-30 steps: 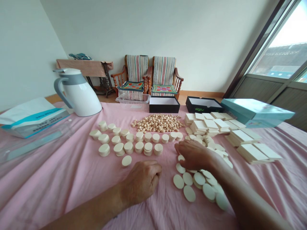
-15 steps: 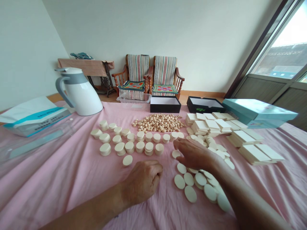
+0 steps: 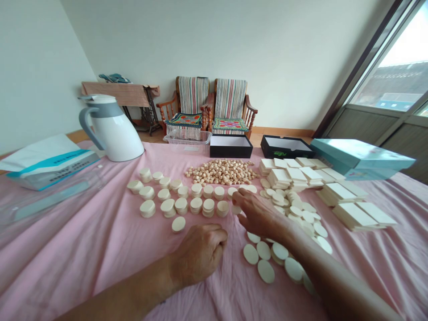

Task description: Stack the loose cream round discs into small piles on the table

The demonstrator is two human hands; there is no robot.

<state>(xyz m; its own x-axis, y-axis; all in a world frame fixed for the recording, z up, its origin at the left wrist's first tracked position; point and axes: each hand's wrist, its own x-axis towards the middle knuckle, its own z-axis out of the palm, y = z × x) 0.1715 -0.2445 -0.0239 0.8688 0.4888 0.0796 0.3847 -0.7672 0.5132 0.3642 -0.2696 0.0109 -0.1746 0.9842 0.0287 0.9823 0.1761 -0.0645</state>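
My left hand (image 3: 199, 253) rests on the pink tablecloth (image 3: 100, 249) as a loose fist, with nothing visible in it. My right hand (image 3: 259, 214) lies palm down with fingers stretched toward the left, its fingertips at a cream round disc (image 3: 236, 209) beside the rows of stacked discs (image 3: 182, 203). Loose flat discs (image 3: 267, 258) lie scattered under and to the right of that hand. One single disc (image 3: 178, 224) sits apart, in front of the rows.
A heap of small tan wooden pieces (image 3: 221, 172) lies behind the rows. Stacks of cream rectangular tiles (image 3: 337, 191) fill the right. A white jug (image 3: 112, 129), a clear tub (image 3: 186, 138), two black boxes (image 3: 230, 146), a teal box (image 3: 359, 158) and a white-blue bag (image 3: 50, 160) ring the table.
My right hand has slid left and away from me across the loose discs, pushing one disc toward the end of the rows. The left fist has stayed put.
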